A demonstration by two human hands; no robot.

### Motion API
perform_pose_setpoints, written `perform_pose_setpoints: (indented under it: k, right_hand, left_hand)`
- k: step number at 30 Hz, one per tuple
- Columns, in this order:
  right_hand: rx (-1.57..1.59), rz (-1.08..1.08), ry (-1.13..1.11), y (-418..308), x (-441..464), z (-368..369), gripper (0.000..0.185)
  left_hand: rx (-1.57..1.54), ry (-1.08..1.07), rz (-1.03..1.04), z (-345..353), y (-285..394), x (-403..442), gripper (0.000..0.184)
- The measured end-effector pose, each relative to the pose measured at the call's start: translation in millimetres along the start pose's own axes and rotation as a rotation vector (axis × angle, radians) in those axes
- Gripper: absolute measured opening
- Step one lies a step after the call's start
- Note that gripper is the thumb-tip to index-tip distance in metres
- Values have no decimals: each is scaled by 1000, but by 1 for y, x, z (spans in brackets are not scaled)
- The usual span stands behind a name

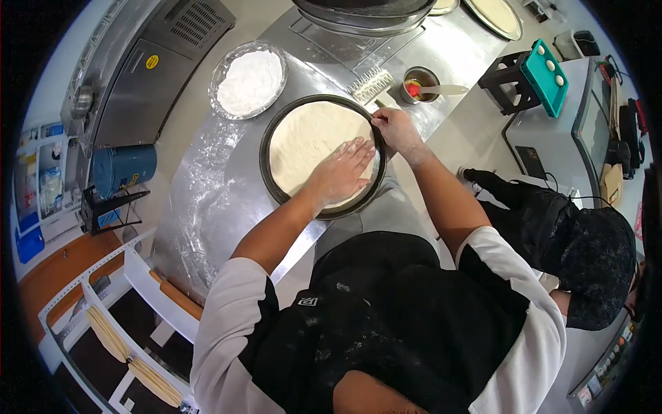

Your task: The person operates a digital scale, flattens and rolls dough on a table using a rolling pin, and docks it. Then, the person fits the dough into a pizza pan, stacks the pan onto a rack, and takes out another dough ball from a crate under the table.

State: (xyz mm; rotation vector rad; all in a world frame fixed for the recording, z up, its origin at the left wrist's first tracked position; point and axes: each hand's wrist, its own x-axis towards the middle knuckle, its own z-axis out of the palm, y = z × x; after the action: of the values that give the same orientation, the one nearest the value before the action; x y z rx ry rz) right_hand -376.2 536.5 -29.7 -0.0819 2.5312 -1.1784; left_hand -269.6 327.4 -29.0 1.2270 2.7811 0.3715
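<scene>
A round sheet of pizza dough (pixel 303 141) lies in a dark round pan (pixel 267 169) at the near edge of the steel table. My left hand (pixel 343 168) rests flat on the dough's right side, fingers stretched out and together, floury. My right hand (pixel 400 130) is closed on the pan's upper right rim, thumb and fingers pinched there. A spiked dough docker (pixel 371 85) lies just beyond the pan, its handle running toward my right hand. Past it stands a metal cup (pixel 429 77) with a red-tipped brush (pixel 445 90) across it.
A bowl of flour (pixel 248 81) stands at the upper left of the floury steel table (pixel 207 200). Stacked dark pans (pixel 365 17) sit at the far side. To the right are a green tray (pixel 545 77) with dough balls and another person (pixel 572 241) in black.
</scene>
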Motion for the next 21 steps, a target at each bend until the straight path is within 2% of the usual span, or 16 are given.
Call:
perform_pose_setpoints:
  k: [8, 11, 13, 15, 16, 18, 21]
  right_hand:
    - [-79, 27, 25, -3, -1, 0, 25]
    - [-201, -36, 26, 1, -3, -3, 26]
    - [-130, 76, 29, 7, -9, -6, 26]
    - [-94, 108, -43, -1, -22, -17, 22]
    - [-96, 92, -46, 3, -24, -18, 22]
    - [193, 184, -131, 20, -21, -12, 18]
    - [274, 189, -242, 48, -4, -3, 16]
  left_hand:
    - [-45, -11, -56, 6, 9, 3, 73]
    - [-20, 135, -118, -12, 7, -18, 64]
    - [-514, 697, -551, -15, -5, -54, 52]
    - [-456, 675, -1184, -48, 4, -99, 40]
    - [-448, 690, -1190, -47, 4, -119, 40]
    - [-499, 300, -1419, -26, 8, -152, 39]
    - [-493, 400, -1428, -12, 15, -165, 40]
